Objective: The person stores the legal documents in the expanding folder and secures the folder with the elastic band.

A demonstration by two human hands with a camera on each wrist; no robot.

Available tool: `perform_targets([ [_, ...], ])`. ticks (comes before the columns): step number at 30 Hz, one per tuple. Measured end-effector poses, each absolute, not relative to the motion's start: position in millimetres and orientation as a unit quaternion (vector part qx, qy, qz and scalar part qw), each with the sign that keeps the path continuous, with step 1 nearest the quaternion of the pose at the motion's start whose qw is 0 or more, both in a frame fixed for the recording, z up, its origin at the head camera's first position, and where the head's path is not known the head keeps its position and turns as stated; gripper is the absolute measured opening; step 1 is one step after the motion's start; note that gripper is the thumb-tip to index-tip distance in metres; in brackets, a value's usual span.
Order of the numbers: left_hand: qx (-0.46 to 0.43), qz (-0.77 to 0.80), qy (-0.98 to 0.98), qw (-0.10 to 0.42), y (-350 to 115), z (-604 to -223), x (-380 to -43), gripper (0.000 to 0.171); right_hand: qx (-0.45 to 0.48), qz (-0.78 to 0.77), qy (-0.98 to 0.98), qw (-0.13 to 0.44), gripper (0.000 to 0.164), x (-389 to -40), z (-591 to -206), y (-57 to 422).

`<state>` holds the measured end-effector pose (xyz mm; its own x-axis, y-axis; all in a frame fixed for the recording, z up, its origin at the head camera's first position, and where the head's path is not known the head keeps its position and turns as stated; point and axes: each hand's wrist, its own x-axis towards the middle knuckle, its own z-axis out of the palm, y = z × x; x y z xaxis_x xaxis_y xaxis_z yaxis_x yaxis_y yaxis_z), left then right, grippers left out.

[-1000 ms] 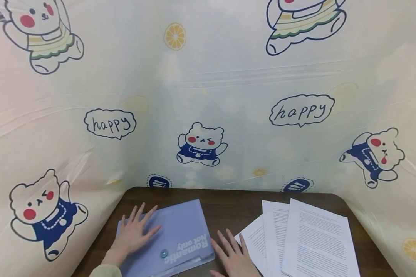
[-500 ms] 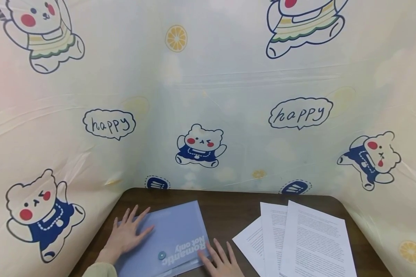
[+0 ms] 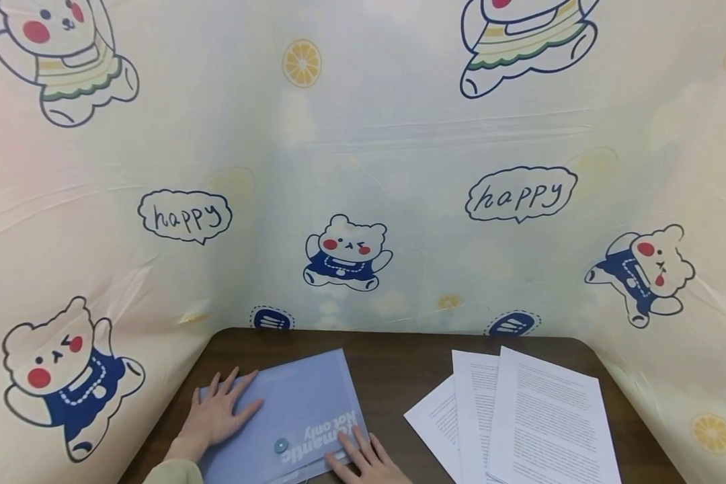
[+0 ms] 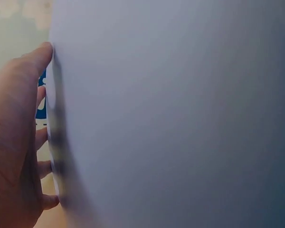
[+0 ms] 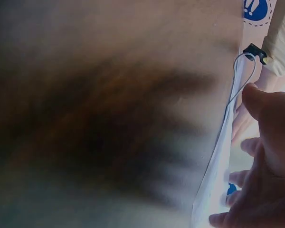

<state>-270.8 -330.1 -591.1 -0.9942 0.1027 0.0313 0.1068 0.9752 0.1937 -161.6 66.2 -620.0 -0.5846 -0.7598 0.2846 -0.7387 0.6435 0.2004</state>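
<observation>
A pale blue plastic document folder (image 3: 302,386) lies on the table, with upside-down white lettering and a round button (image 3: 281,446) on its front. My left hand (image 3: 218,413) rests flat on its left part, fingers spread; the left wrist view shows the fingertips right at the folder's surface (image 4: 171,114). At the near right corner, my right hand (image 3: 369,462) touches the folder with extended fingers, over part of the lettering. A thin string loop (image 5: 237,71) stands out from the folder's edge in the right wrist view.
Several printed sheets of paper (image 3: 550,417) lie fanned out at the right on the dark wooden table (image 3: 399,376). A patterned cloth (image 3: 423,202) with cartoon bears encloses the table at the back and sides.
My right hand has moved left from beside the papers onto the folder's near right corner. My left hand has slid slightly left and nearer, staying on the folder.
</observation>
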Motion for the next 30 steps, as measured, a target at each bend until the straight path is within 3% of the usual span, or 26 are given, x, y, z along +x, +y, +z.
perform_targets([
  [5,-0.047,-0.103,-0.994,-0.007,-331.8,-594.1,-270.4,0.088,0.426,-0.001,-0.898,0.111,0.074,-160.6,-621.7,66.7],
  [20,-0.057,-0.056,-0.997,-0.006,-316.6,-587.3,-265.5,0.083,0.448,-0.067,-0.876,0.163,0.074,-166.1,-634.2,75.2],
  [30,-0.048,-0.044,-0.998,-0.017,-308.7,-582.1,-257.9,0.084,0.474,-0.001,-0.874,0.108,0.069,-174.9,-629.6,83.6],
])
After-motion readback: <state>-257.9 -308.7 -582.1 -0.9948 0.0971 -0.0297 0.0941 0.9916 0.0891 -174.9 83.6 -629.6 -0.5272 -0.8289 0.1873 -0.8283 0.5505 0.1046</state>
